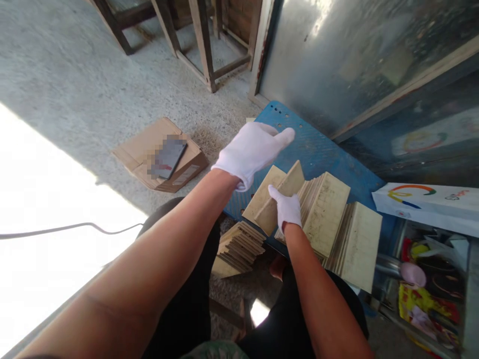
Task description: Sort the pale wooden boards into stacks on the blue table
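Note:
Both my hands wear white gloves. My right hand (pixel 286 208) grips a thin pale wooden board (pixel 279 199), tilted up from a leaning row of such boards (pixel 329 219) on a blue perforated panel (pixel 318 149). My left hand (pixel 252 149) hovers above the far end of that row, fingers apart, holding nothing. A second fanned stack of boards (pixel 239 249) lies lower, near my knees.
A flattened cardboard box (pixel 145 144) with a dark flat object (pixel 170 157) on it lies on the concrete floor. A cable (pixel 67 229) crosses the bright sunlit patch. Wooden stool legs (pixel 204 45) stand behind; a metal sheet (pixel 355 55) and a cluttered bin (pixel 430 284) are right.

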The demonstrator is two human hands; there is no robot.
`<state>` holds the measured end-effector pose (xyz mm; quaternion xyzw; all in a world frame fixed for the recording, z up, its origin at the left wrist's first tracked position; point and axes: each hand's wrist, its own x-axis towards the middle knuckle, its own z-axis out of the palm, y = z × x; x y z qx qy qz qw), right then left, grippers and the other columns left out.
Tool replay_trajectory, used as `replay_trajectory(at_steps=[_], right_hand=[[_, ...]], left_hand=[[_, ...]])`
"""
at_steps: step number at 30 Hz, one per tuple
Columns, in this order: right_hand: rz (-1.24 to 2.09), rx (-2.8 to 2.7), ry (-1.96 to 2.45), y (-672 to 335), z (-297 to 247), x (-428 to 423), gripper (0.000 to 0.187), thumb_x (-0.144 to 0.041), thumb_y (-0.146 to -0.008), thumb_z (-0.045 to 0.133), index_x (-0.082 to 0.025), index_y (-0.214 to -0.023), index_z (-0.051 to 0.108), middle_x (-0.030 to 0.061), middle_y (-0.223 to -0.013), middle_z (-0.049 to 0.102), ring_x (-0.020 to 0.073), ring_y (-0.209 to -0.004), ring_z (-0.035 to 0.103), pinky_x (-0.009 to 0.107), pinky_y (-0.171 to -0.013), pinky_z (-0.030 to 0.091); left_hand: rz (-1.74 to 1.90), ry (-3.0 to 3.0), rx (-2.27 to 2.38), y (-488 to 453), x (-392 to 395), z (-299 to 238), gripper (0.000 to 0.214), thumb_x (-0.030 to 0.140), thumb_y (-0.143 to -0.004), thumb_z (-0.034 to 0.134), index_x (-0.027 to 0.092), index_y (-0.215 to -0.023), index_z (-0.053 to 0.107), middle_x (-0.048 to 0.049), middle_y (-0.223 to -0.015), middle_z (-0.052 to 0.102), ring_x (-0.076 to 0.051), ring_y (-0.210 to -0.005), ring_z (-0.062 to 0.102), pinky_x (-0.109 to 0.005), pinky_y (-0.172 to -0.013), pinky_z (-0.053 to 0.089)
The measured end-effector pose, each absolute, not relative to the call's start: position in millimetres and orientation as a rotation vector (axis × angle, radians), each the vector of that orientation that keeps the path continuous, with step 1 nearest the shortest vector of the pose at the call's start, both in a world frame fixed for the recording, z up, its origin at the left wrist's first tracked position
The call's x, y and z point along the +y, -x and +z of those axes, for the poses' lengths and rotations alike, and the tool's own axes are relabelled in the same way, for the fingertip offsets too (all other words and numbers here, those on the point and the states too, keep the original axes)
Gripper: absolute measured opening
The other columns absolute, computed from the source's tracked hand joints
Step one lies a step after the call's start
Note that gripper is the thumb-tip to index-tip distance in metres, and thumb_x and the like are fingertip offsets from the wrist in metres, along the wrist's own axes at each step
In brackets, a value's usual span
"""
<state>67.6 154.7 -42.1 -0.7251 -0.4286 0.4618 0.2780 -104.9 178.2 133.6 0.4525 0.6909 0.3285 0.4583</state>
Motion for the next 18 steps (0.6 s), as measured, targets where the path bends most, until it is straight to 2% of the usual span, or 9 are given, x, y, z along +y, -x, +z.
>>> replay_trajectory(at_steps=[7,13,18], right_hand=[[0.875,-1.421,2.418,-58.2,-66.8,152.6,0.100,-0.057,-0.048,0.083,-0.004,-0.125,0.050,0.0262,-0.121,0.060,0.0318,-0.111,0.061,0.039,-0.091,0.051],[0.656,-1.555,2.649,-36.2,-70.2,162.5,0.084,-0.047,-0.059,0.081,-0.005,-0.124,0.050,0.0272,-0.118,0.061,0.0311,-0.108,0.062,0.034,-0.085,0.052],[0.568,-1.604,2.749,-23.8,-76.4,169.2,0.071,-0.051,-0.062,0.079,-0.011,-0.116,0.055,0.0238,-0.107,0.063,0.0306,-0.101,0.065,0.035,-0.078,0.053]], left_hand=[[0.934,-1.269,1.734,122.4,166.9,138.7,0.040,0.045,-0.089,0.045,0.013,-0.076,0.067,-0.0039,-0.066,0.055,-0.016,-0.076,0.056,-0.029,-0.070,0.038],[0.931,-1.320,1.707,135.2,165.3,137.9,0.039,0.043,-0.089,0.045,0.014,-0.078,0.068,-0.0049,-0.069,0.059,-0.016,-0.075,0.056,-0.030,-0.070,0.039],[0.923,-1.310,1.658,138.2,166.9,138.3,0.036,0.041,-0.090,0.048,0.012,-0.085,0.069,-0.0055,-0.070,0.061,-0.014,-0.078,0.056,-0.028,-0.074,0.039]])
